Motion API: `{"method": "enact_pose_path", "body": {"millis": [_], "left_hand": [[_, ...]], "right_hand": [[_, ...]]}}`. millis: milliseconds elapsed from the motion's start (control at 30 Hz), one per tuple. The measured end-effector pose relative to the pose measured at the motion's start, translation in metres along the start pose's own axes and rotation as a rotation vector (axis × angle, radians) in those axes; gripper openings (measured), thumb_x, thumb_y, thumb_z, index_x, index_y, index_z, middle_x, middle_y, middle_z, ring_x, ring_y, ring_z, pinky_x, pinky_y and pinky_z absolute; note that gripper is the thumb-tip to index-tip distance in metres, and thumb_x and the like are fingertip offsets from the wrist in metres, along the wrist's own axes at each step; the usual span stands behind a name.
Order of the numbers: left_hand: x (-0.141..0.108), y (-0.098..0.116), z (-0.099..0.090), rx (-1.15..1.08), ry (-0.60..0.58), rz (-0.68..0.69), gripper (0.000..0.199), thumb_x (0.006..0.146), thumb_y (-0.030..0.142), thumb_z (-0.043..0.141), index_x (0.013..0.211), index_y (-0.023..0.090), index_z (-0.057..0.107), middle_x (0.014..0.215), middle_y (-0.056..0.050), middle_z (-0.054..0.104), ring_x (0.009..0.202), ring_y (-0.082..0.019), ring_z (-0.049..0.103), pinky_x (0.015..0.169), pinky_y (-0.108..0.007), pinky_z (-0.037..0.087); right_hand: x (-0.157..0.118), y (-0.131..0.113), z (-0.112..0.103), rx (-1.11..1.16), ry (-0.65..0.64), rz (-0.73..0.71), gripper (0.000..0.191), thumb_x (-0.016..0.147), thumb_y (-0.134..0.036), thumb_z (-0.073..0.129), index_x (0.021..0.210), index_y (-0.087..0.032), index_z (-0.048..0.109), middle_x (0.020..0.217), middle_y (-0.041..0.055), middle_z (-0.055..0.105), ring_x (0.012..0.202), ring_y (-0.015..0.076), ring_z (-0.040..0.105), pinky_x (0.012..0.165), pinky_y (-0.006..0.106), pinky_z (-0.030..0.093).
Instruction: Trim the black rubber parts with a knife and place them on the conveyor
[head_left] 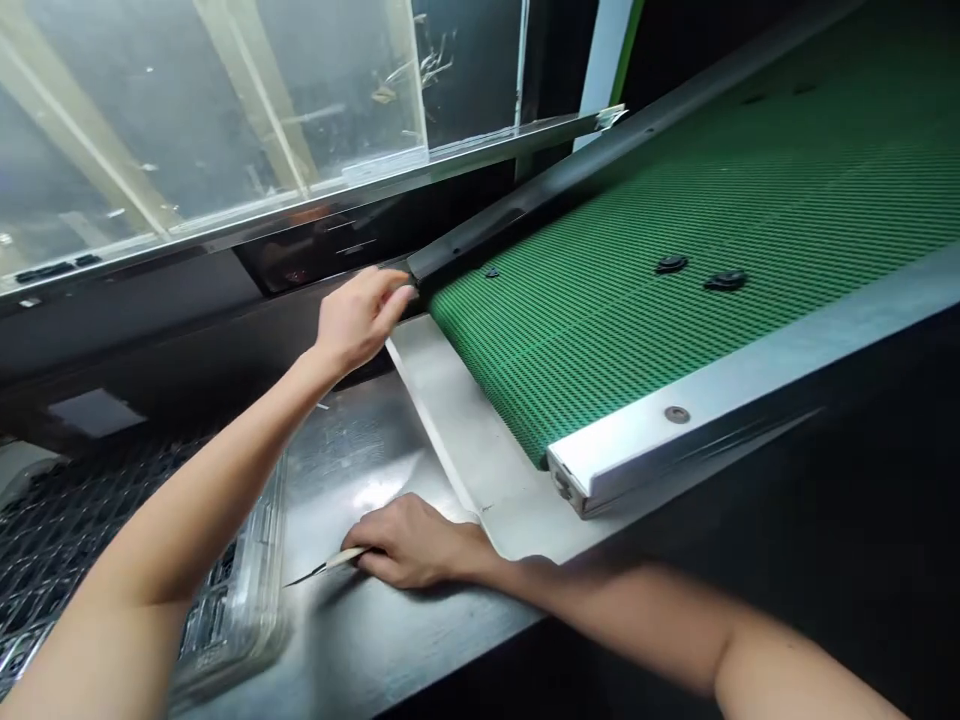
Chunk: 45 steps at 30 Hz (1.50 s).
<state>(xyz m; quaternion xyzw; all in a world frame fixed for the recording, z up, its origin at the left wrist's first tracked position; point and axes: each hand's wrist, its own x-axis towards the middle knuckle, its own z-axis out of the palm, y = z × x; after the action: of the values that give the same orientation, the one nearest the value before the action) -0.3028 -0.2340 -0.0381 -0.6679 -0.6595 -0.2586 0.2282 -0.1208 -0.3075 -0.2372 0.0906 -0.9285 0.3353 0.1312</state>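
Note:
My left hand [364, 315] is raised at the far corner of the green mesh conveyor belt [600, 320]. Its thumb and forefinger are pinched together, and whatever lies between them I cannot make out. Lower down, my right hand [412, 545] rests over the metal table [352, 440], closed around a thin pointed tool with a pale handle [341, 558]. The tool's dark tip points left, close to a clear plastic tray [259, 590]. On the belt lie a small black part [492, 272] near the far side and two larger black parts [671, 263] further right.
Several rows of dark parts [112, 520] fill the clear tray at left. A pale ledge [442, 400] runs along the belt's end, and a white metal rail [637, 435] edges its near side. Behind stands a clear panel [300, 100] with a metal frame.

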Motion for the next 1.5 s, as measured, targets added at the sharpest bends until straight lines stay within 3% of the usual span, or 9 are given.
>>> {"method": "enact_pose_path", "body": {"millis": [200,333,433,667,833,967,1067,1267,1500], "left_hand": [[0.098,0.069,0.073,0.126,-0.288,-0.089,0.082,0.109,0.084,0.038,0.161,0.023,0.058,0.148,-0.017,0.071,0.129,-0.040,0.072,0.106,-0.046,0.054],[0.135,0.073,0.108,0.258,-0.421,-0.154,0.093,0.104,0.090,0.031,0.146,0.014,0.066,0.138,-0.024,0.076,0.124,-0.046,0.074,0.104,-0.051,0.056],[0.147,0.067,0.120,0.326,-0.419,-0.128,0.077,0.112,0.068,0.026,0.145,0.010,0.065,0.138,-0.028,0.075,0.124,-0.045,0.074,0.103,-0.051,0.057],[0.146,0.052,0.120,0.294,-0.424,-0.017,0.058,0.109,0.037,0.034,0.152,0.008,0.059,0.135,-0.032,0.074,0.128,-0.050,0.071,0.110,-0.061,0.052],[0.137,0.035,0.126,-0.222,-0.206,-0.277,0.033,0.104,0.038,0.056,0.124,0.017,0.070,0.129,-0.024,0.077,0.135,-0.043,0.067,0.120,-0.054,0.047],[0.136,0.029,0.125,-0.506,-0.035,-0.465,0.025,0.108,0.041,0.049,0.091,0.025,0.056,0.087,-0.009,0.070,0.090,-0.024,0.071,0.085,-0.036,0.058],[0.137,0.032,0.113,-0.729,-0.002,-0.557,0.036,0.111,0.040,0.041,0.078,0.026,0.036,0.063,0.003,0.041,0.053,-0.013,0.044,0.055,-0.025,0.042],[0.137,0.071,0.085,-1.739,-0.093,-0.763,0.042,0.116,0.041,0.034,0.078,0.023,0.034,0.062,0.006,0.035,0.042,-0.006,0.024,0.039,-0.020,0.019],[0.133,0.155,0.101,-1.365,-0.286,-0.371,0.039,0.108,0.038,0.073,0.085,0.023,0.046,0.061,0.009,0.038,0.045,-0.006,0.026,0.045,-0.020,0.019]], "right_hand": [[0.000,-0.005,-0.007,-0.046,-0.055,0.021,0.017,0.112,-0.032,0.066,0.123,-0.024,0.074,0.117,-0.0007,0.081,0.102,0.0202,0.074,0.071,0.032,0.038],[0.001,-0.007,-0.010,-0.079,-0.089,0.015,0.015,0.113,-0.033,0.060,0.120,-0.025,0.071,0.117,-0.0015,0.080,0.104,0.0216,0.074,0.069,0.033,0.037],[0.002,-0.008,-0.012,-0.077,-0.110,0.002,0.013,0.113,-0.031,0.057,0.118,-0.026,0.068,0.116,-0.0020,0.078,0.103,0.0210,0.073,0.066,0.034,0.035],[0.006,-0.002,-0.004,-0.038,-0.159,0.014,0.020,0.114,-0.035,0.051,0.127,-0.027,0.064,0.126,-0.0028,0.076,0.104,0.0209,0.071,0.065,0.036,0.037],[0.007,0.000,-0.006,-0.035,-0.173,-0.005,0.024,0.115,-0.037,0.049,0.129,-0.027,0.065,0.131,-0.0011,0.077,0.107,0.0215,0.071,0.064,0.035,0.038],[0.007,0.003,-0.005,-0.023,-0.159,-0.004,0.022,0.113,-0.036,0.053,0.130,-0.027,0.065,0.129,-0.0012,0.078,0.106,0.0216,0.073,0.060,0.034,0.036],[0.007,0.006,-0.001,0.006,-0.120,-0.016,0.017,0.110,-0.035,0.059,0.124,-0.028,0.066,0.125,-0.0020,0.079,0.104,0.0216,0.075,0.060,0.032,0.037],[0.007,0.008,0.001,0.050,-0.101,-0.023,0.012,0.109,-0.033,0.063,0.118,-0.028,0.067,0.122,-0.0015,0.079,0.104,0.0213,0.075,0.061,0.029,0.038],[0.005,0.007,0.002,0.040,-0.059,-0.050,0.011,0.111,-0.034,0.059,0.117,-0.027,0.067,0.117,-0.0026,0.078,0.100,0.0200,0.073,0.065,0.030,0.040]]}}
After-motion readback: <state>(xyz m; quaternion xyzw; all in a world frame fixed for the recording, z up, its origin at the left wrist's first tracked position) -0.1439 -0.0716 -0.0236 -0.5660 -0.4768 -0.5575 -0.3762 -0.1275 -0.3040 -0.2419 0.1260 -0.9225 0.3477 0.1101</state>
